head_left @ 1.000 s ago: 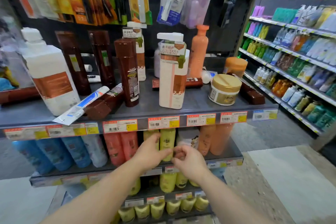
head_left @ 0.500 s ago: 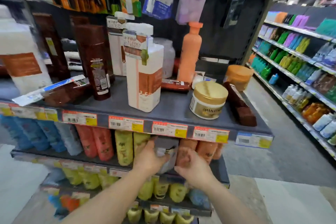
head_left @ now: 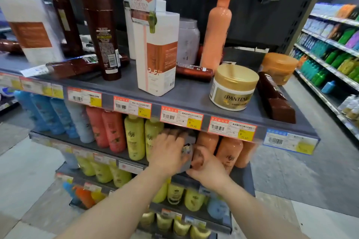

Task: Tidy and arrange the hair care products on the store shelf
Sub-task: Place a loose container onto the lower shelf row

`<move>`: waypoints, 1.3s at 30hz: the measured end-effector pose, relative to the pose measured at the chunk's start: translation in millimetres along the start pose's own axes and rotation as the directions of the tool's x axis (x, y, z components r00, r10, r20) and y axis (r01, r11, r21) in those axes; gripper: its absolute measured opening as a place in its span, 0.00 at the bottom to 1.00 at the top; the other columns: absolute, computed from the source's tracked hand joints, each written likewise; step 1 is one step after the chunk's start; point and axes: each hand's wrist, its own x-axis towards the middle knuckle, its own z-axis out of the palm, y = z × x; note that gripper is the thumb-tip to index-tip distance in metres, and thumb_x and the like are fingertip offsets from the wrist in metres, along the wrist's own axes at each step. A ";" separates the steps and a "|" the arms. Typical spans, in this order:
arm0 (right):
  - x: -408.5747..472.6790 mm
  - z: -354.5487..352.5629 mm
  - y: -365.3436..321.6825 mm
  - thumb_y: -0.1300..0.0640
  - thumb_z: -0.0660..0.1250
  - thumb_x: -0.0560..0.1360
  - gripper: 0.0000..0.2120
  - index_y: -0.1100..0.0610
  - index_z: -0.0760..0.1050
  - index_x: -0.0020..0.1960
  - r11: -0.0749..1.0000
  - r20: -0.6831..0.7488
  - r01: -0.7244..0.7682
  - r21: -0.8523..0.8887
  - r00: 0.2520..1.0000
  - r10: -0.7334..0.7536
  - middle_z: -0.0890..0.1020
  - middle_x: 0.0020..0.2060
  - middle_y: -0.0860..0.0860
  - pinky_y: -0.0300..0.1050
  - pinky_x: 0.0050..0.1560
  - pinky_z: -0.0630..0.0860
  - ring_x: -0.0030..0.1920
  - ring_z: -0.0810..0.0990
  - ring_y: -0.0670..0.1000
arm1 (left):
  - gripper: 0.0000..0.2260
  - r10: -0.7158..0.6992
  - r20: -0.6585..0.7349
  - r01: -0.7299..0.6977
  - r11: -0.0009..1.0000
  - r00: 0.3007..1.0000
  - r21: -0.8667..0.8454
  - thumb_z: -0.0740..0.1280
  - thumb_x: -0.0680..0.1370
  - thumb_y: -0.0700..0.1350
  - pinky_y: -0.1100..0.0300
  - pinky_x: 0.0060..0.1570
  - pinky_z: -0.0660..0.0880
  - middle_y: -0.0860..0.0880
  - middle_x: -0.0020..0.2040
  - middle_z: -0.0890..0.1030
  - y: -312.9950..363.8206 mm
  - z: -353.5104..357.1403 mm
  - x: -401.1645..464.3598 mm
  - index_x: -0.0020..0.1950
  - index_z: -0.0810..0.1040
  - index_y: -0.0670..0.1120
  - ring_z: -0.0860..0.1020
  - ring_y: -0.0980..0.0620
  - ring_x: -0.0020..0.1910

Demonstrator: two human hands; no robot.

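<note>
Hair care products crowded the store's grey end-of-aisle shelving as a person worked with both hands on the second tier, where a grey pack [head_left: 189,153] stood upright between the yellow bottles [head_left: 136,137] and the orange bottles [head_left: 227,153], just under the top shelf [head_left: 186,93]. The left hand [head_left: 167,153] lay over the pack's left face, its fingers curled round the upper edge in a grip; the right hand [head_left: 206,169] pinched the pack's lower right corner, thumb toward the orange bottles. The pack's long axis ran top to bottom, and it sat directly ahead of both sets of fingers, the left hand covering more of it. Its own printing was too blurred to read.

Legible writing was scarce. A gold-lidded jar [head_left: 234,91] on the top shelf carried the name "PANTENE". A tall white pump bottle [head_left: 157,52] with an orange-brown panel showed "3.5" near its base. Price tags [head_left: 181,117] along the shelf lip bore barcodes, and one yellow patch read "39.90". Around the pump bottle, a brown bottle [head_left: 103,37] stood upright, a brown tube [head_left: 194,70] lay on its side, and a peach bottle [head_left: 218,29] stood behind. An onlooker would judge that the pack needed squaring into its gap without knocking the bottles touching it on either side.
</note>
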 end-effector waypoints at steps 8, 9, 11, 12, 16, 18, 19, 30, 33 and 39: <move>-3.0 5.5 1.4 0.56 0.74 0.70 0.34 0.48 0.63 0.72 1.000 0.043 -0.007 0.016 0.999 0.006 0.76 0.39 0.41 0.26 0.36 0.70 0.35 0.75 0.38 | 0.42 0.137 0.548 -0.116 0.991 0.825 -0.072 0.70 0.71 0.64 0.50 0.69 0.65 0.46 0.77 0.61 -4.3 -35.3 51.8 0.78 0.53 0.54 0.63 0.41 0.74; -2.8 5.9 1.2 0.56 0.74 0.70 0.34 0.48 0.63 0.72 1.000 0.042 -0.012 0.023 0.999 0.011 0.76 0.39 0.42 0.26 0.36 0.70 0.35 0.76 0.39 | 0.43 0.152 0.579 -0.112 0.988 0.801 -0.104 0.71 0.71 0.63 0.50 0.70 0.64 0.46 0.78 0.61 -5.1 -36.6 55.8 0.78 0.53 0.53 0.62 0.42 0.75; -1.8 7.6 2.0 0.57 0.74 0.70 0.34 0.48 0.63 0.72 0.998 0.042 -0.024 0.055 0.999 0.021 0.77 0.39 0.43 0.26 0.37 0.71 0.35 0.76 0.39 | 0.43 0.174 0.608 -0.107 0.984 0.775 -0.146 0.72 0.70 0.63 0.50 0.69 0.65 0.46 0.77 0.62 -6.3 -36.9 59.5 0.77 0.53 0.53 0.64 0.42 0.74; -1.6 9.1 2.1 0.57 0.74 0.70 0.34 0.48 0.63 0.71 0.997 0.043 -0.029 0.066 0.999 0.026 0.77 0.39 0.43 0.27 0.38 0.71 0.35 0.76 0.40 | 0.43 0.176 0.615 -0.101 0.983 0.769 -0.156 0.72 0.70 0.63 0.51 0.68 0.66 0.46 0.77 0.63 -7.7 -35.0 60.1 0.77 0.53 0.53 0.64 0.42 0.73; -1.0 12.4 2.7 0.57 0.74 0.70 0.34 0.47 0.62 0.71 0.996 0.039 -0.040 0.079 0.999 0.037 0.78 0.40 0.44 0.32 0.42 0.74 0.37 0.77 0.41 | 0.43 0.187 0.651 -0.076 0.978 0.736 -0.196 0.71 0.71 0.63 0.50 0.67 0.67 0.45 0.75 0.66 -8.3 -27.8 60.1 0.78 0.51 0.53 0.67 0.41 0.71; 0.3 13.6 1.5 0.58 0.74 0.71 0.34 0.47 0.62 0.71 0.995 0.028 -0.043 0.087 0.999 0.041 0.78 0.41 0.44 0.32 0.41 0.74 0.36 0.77 0.41 | 0.41 0.199 0.637 -0.085 0.975 0.745 -0.205 0.70 0.72 0.63 0.50 0.65 0.69 0.45 0.72 0.70 -9.6 -26.0 59.9 0.77 0.53 0.53 0.70 0.41 0.68; 0.8 14.5 0.9 0.58 0.74 0.71 0.33 0.46 0.62 0.71 0.995 0.023 -0.044 0.092 0.999 0.042 0.78 0.41 0.44 0.32 0.40 0.74 0.36 0.77 0.41 | 0.39 0.211 0.611 -0.099 0.972 0.763 -0.212 0.71 0.72 0.62 0.50 0.63 0.70 0.44 0.71 0.71 -10.4 -26.6 59.1 0.76 0.55 0.52 0.71 0.42 0.67; -2.0 30.5 10.8 0.57 0.74 0.69 0.17 0.46 0.71 0.52 0.984 -0.112 -0.134 0.118 0.983 0.147 0.81 0.38 0.46 0.39 0.35 0.74 0.36 0.77 0.43 | 0.37 0.310 0.331 -0.276 0.950 0.891 -0.145 0.71 0.71 0.62 0.59 0.52 0.68 0.48 0.69 0.73 -11.1 -57.6 19.4 0.75 0.61 0.52 0.71 0.45 0.66; -5.8 30.2 7.9 0.56 0.75 0.68 0.17 0.46 0.69 0.50 0.984 -0.133 -0.153 0.095 0.977 0.165 0.80 0.41 0.45 0.35 0.33 0.72 0.38 0.78 0.44 | 0.35 0.322 0.303 -0.280 0.944 0.897 -0.176 0.71 0.70 0.63 0.56 0.56 0.70 0.48 0.67 0.75 -12.3 -73.4 15.8 0.72 0.65 0.51 0.73 0.45 0.65; -18.9 15.3 -11.8 0.51 0.76 0.66 0.22 0.47 0.69 0.54 0.984 -0.089 -0.171 0.047 0.981 0.174 0.80 0.45 0.43 0.38 0.43 0.76 0.46 0.79 0.42 | 0.43 0.393 0.202 -0.352 0.912 0.897 -0.211 0.72 0.67 0.66 0.52 0.70 0.64 0.49 0.73 0.67 -22.2 -101.3 -6.2 0.76 0.60 0.52 0.64 0.45 0.71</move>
